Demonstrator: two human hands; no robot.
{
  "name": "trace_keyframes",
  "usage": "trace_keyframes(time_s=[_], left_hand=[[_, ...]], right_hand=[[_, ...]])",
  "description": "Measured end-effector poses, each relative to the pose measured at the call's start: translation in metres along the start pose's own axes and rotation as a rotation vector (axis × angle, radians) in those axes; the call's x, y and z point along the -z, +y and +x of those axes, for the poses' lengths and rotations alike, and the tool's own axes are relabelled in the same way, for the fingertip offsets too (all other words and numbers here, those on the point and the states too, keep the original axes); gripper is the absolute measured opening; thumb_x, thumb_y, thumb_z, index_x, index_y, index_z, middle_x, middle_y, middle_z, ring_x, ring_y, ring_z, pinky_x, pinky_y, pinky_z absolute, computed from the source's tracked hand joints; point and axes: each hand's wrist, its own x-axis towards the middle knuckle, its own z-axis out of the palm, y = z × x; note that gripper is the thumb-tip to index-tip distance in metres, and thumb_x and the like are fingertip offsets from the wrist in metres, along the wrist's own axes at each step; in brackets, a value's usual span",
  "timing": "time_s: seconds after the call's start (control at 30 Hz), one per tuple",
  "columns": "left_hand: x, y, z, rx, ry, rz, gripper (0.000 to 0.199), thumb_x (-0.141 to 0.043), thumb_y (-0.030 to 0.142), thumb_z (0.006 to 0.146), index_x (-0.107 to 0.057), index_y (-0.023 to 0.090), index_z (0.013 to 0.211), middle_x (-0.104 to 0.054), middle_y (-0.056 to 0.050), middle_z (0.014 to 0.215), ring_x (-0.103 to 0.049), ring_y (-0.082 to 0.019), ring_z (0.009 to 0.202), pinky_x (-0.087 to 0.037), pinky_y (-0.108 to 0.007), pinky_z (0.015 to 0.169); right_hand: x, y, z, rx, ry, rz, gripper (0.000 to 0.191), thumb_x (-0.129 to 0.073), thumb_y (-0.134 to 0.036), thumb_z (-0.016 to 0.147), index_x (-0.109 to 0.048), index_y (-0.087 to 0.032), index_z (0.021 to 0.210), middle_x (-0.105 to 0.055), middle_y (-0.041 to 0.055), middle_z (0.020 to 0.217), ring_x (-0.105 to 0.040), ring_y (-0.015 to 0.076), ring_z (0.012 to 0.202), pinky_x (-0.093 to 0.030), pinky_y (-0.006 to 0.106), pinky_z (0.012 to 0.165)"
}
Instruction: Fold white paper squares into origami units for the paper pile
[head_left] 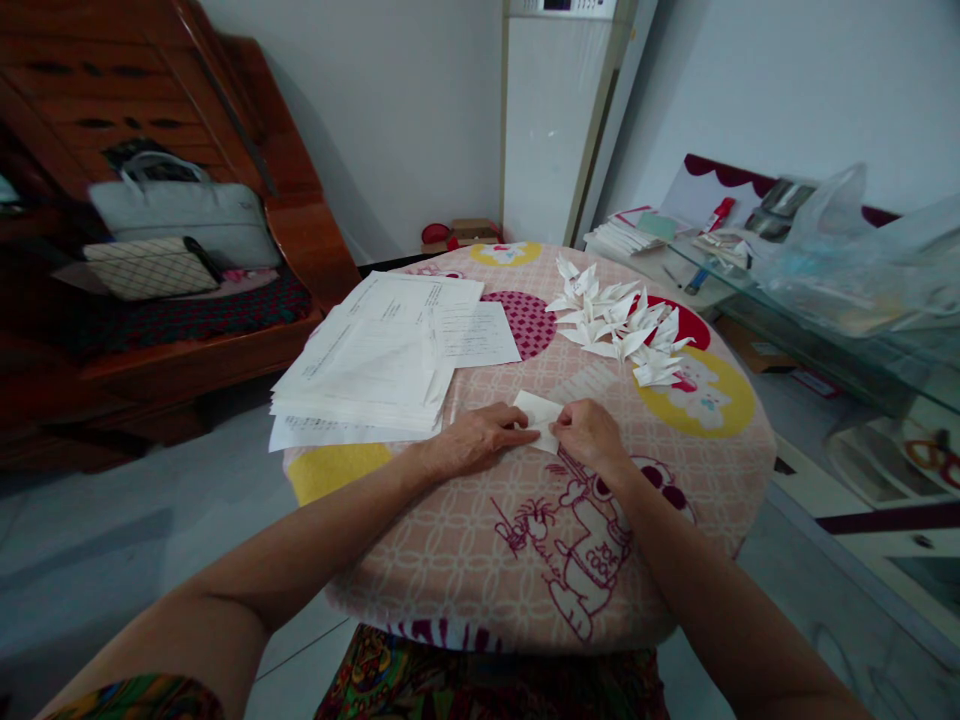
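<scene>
A small folded white paper [537,408] lies on the cloth-covered round table, between my two hands. My left hand [480,437] rests at its left edge, the index finger stretched across the paper and the other fingers curled, holding it down. On the right side, my right hand [589,432] pinches the paper's edge between thumb and fingers. Several folded paper cranes [615,312] stand grouped beyond my right hand. A thick stack of printed sheets [360,350] lies beyond my left hand, with a smaller sheet [480,335] at its right side.
The patterned tablecloth [450,560] covers the table. To the right, a glass-topped stand [817,350] holds a plastic bag [840,250], papers and a metal container. At left is a wooden bench [300,240] with a grey bag [225,220]. A tall white cabinet-like unit [555,120] stands behind.
</scene>
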Motion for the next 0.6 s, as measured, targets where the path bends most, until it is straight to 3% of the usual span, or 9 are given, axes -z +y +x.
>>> trace_keyframes(time_s=[0.17,0.33,0.6], left_hand=[[-0.003,0.001,0.003,-0.032,-0.022,0.070,0.042,-0.053,0.006,0.086,-0.065,0.023,0.123,-0.066,-0.010,0.110,-0.061,-0.021,0.097,-0.051,-0.034,0.088],[-0.003,-0.005,-0.010,-0.047,0.007,0.009,0.043,-0.049,0.003,0.085,-0.065,0.019,0.121,-0.065,-0.012,0.116,-0.062,-0.022,0.106,-0.051,-0.035,0.093],[-0.003,-0.012,-0.033,-0.035,0.119,-0.052,0.035,-0.046,0.002,0.087,-0.068,0.016,0.111,-0.067,-0.012,0.114,-0.063,-0.018,0.106,-0.053,-0.032,0.093]], right_hand=[[0.000,0.000,-0.001,0.006,-0.004,0.004,0.021,-0.061,-0.027,0.081,-0.078,-0.017,0.089,-0.077,0.0110,0.089,-0.070,0.0220,0.086,-0.044,0.027,0.067],[0.000,0.000,-0.001,0.022,0.017,-0.016,0.022,-0.060,-0.026,0.082,-0.078,-0.017,0.090,-0.077,0.0116,0.093,-0.070,0.0224,0.088,-0.044,0.027,0.068],[-0.002,0.001,0.000,0.023,0.006,-0.030,0.023,-0.058,-0.026,0.081,-0.078,-0.017,0.089,-0.077,0.0116,0.093,-0.070,0.0220,0.086,-0.045,0.027,0.067]])
